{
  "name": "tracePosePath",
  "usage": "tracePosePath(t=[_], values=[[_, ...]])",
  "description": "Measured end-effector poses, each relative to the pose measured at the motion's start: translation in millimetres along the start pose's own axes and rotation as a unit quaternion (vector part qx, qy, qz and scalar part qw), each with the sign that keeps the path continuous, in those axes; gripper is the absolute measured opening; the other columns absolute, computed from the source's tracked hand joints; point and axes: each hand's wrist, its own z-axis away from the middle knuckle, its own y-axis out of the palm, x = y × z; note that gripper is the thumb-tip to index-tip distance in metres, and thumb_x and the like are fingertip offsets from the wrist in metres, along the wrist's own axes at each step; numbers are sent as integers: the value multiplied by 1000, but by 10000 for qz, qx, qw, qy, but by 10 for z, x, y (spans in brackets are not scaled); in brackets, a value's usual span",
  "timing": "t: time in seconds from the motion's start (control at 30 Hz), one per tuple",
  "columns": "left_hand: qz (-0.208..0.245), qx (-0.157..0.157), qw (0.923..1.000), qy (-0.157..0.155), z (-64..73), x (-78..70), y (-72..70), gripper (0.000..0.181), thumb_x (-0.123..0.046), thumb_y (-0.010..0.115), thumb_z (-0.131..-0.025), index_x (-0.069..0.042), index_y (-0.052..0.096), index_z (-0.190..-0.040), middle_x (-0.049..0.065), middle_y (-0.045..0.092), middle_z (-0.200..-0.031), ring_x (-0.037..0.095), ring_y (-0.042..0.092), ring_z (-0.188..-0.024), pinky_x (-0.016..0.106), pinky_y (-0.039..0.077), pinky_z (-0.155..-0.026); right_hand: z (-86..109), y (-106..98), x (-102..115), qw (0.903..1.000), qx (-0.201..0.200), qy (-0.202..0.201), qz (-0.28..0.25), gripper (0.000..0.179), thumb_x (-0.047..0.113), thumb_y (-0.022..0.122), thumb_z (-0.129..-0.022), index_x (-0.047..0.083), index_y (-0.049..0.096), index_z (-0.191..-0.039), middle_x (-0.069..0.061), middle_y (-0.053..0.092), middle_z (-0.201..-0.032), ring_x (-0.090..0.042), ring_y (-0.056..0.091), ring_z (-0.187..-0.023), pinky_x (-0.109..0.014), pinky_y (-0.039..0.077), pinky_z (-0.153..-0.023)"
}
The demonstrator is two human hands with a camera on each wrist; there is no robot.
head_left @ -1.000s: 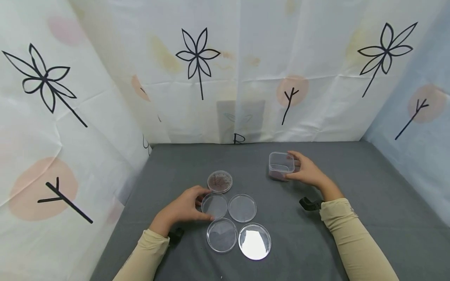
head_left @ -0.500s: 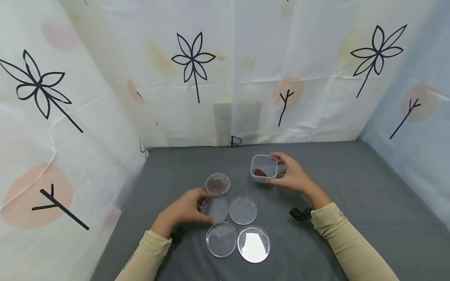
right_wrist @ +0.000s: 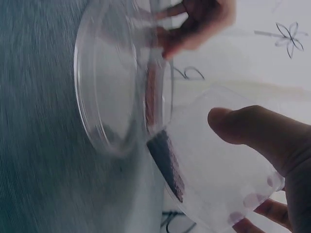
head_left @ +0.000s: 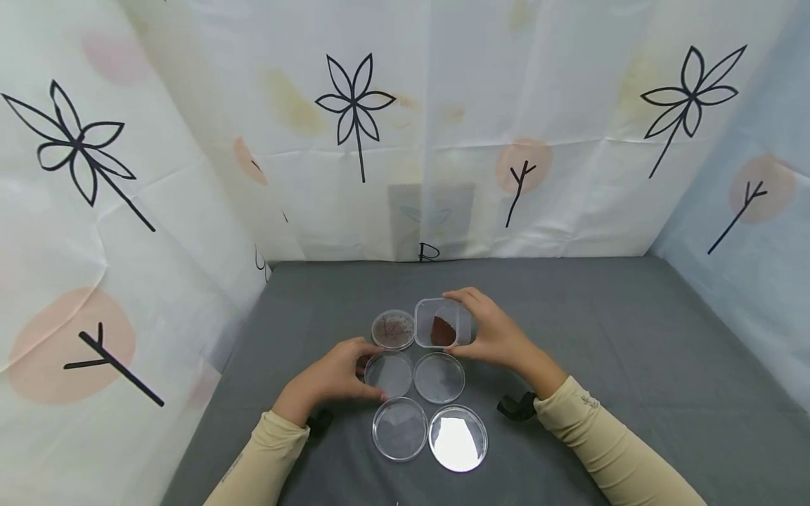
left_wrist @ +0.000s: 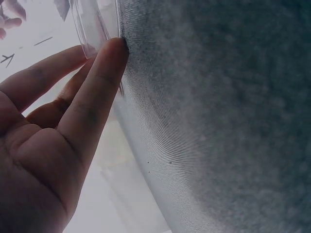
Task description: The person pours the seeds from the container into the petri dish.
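In the head view my right hand (head_left: 500,337) grips a clear square plastic container (head_left: 427,320) with thumb and fingers on opposite sides. Brown powder (head_left: 443,332) lies heaped to one side in the container, which is tilted. Thumb and fingers of my left hand (head_left: 329,376) hold the rim of a clear petri dish (head_left: 389,376). Just behind this dish stands another petri dish (head_left: 392,329) with a brown layer in it, close beside the container. In the right wrist view, powder (right_wrist: 167,162) rests against the container's lower wall.
Further clear round dishes lie close together: one dish (head_left: 439,378) at the right, one dish (head_left: 399,429) in front and one shiny dish (head_left: 458,439) at front right. The grey tabletop (head_left: 601,323) meets a patterned cloth backdrop (head_left: 455,126) behind.
My right hand has brought the container left and slightly nearer, up to the brown-filled dish, and tilted it. Its powder shows more clearly. My left hand stays at the same petri dish.
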Motion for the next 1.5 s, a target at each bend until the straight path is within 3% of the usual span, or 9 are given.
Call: tracePosePath(t=[0.23,0.53,1.17,1.5], values=[[-130,25,9999,-49,-15,-25,12,81,-34,100,-74,2,67,-139,13,67,-118,24,67,-106,27,60,-87,-27,156,152,9975,145,-488,494,91,21,99,-71,15,56,-150,-7,56,-142,-29,55,-133,-49,60,-94],[-259,33,9996,-71,-15,-46,24,81,-35,99,-75,3,66,-139,14,67,-119,23,67,-104,31,60,-86,-70,295,250,9864,47,-1237,1079,93,21,102,-67,14,59,-149,-11,60,-139,-31,56,-133,-48,57,-102],[-25,121,9999,-55,-13,-14,23,81,-37,99,-76,0,67,-140,16,66,-124,26,68,-107,30,60,-86,-148,345,456,9625,86,-2013,1817,91,23,103,-68,11,60,-148,-9,64,-137,-31,60,-128,-50,55,-104],[-28,137,9999,31,-28,-48,2,79,-35,98,-77,-1,67,-140,16,66,-123,28,68,-106,29,59,-85,-157,357,501,9483,-53,-2441,2027,87,15,102,-67,10,62,-145,-6,64,-137,-29,60,-128,-49,56,-100]])
